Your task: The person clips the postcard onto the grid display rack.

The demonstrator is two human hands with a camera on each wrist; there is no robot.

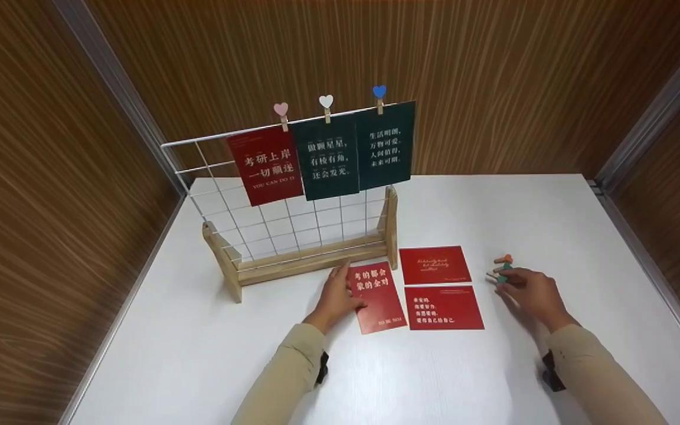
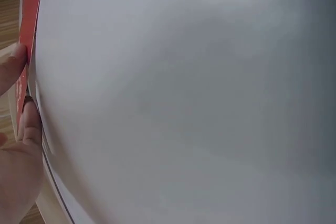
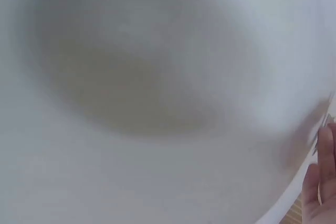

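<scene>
My left hand (image 1: 334, 301) holds a red card (image 1: 380, 307) with white lettering by its left edge. In the left wrist view, thumb and fingers pinch this card (image 2: 30, 14) seen nearly edge-on. My right hand (image 1: 535, 294) has its thumb and index fingertip around a small clothespin with a green heart (image 1: 502, 273), low over the table. An orange-heart clothespin (image 1: 505, 258) lies just beyond it. At its right edge, the right wrist view shows part of my right hand (image 3: 323, 182); the clothespins there are mostly hidden.
A white wire grid rack (image 1: 298, 224) on a wooden base (image 1: 316, 260) stands back left. Heart clothespins hold a red card (image 1: 269, 171) and two green cards (image 1: 328, 156) along its top wire. Two red cards, one upper (image 1: 434, 273) and one lower (image 1: 464, 310), lie between my hands.
</scene>
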